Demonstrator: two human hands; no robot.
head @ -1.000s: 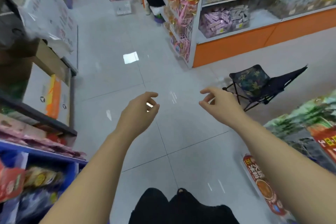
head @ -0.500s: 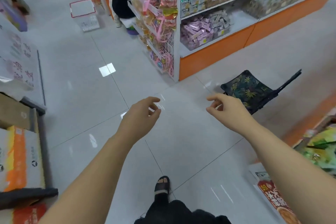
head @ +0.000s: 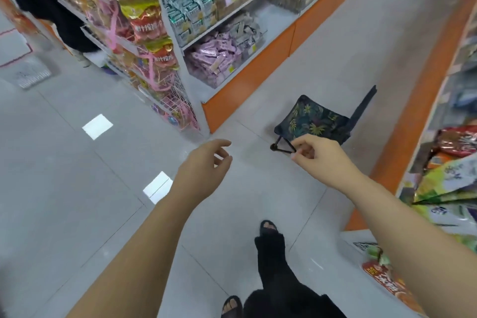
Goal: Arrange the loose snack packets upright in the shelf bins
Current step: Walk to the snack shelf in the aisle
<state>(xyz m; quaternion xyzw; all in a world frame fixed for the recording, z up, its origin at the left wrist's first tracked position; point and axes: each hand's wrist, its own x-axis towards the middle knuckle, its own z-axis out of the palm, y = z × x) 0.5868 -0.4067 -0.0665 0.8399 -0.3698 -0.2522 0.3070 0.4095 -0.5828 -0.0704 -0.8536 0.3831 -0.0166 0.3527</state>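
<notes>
My left hand [head: 204, 168] hangs over the grey tiled floor with fingers loosely curled and apart, holding nothing. My right hand [head: 320, 157] is stretched forward, thumb and forefinger near each other, empty, just in front of a folding stool's leg. Loose snack packets, green and red [head: 449, 178], lie in the shelf bin at the right edge. Pink packets [head: 216, 59] fill the bottom bin of the orange-based shelf [head: 247, 77] ahead. More packets hang on the wire end rack [head: 144, 33].
A small folding stool with leaf-print seat [head: 315, 119] stands in the aisle between the two orange shelf bases. Another person in black [head: 38, 0] stands at the upper left. My feet in black sandals [head: 268, 232] are below. A red-printed packet [head: 387, 281] lies low right.
My view has swung right and forward toward the aisle between shelves. The stool and right shelf bins are nearer. Both hands stay empty and raised; one foot has stepped forward.
</notes>
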